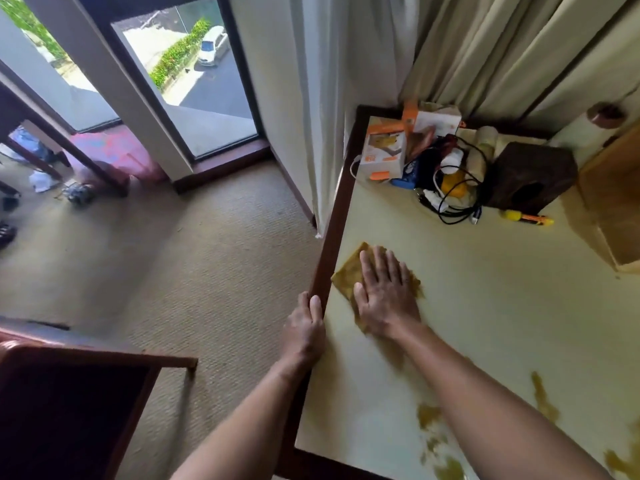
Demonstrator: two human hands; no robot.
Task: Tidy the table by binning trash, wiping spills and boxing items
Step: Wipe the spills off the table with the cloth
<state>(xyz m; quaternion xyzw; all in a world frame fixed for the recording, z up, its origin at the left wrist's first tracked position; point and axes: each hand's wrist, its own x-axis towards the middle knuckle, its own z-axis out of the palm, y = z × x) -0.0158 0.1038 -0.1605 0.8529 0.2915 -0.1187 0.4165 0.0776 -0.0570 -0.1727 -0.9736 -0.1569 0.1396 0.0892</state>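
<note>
My right hand (384, 292) lies flat, fingers spread, pressing a soaked brownish paper towel (348, 271) onto the pale tabletop (485, 306) near its left edge. My left hand (306, 327) rests against the dark wooden table rim (329, 244), fingers together, holding nothing I can see. Brown spill patches (543, 396) lie on the near right part of the tabletop, with more spill (429, 414) beside my right forearm.
At the far corner sit orange-and-white boxes (384, 150), tangled cables and chargers (450, 188), a dark brown tissue box (533, 174) and a yellow marker (526, 218). A cardboard box (613, 209) stands at the right. Curtains hang behind; a dark chair (86, 393) stands lower left.
</note>
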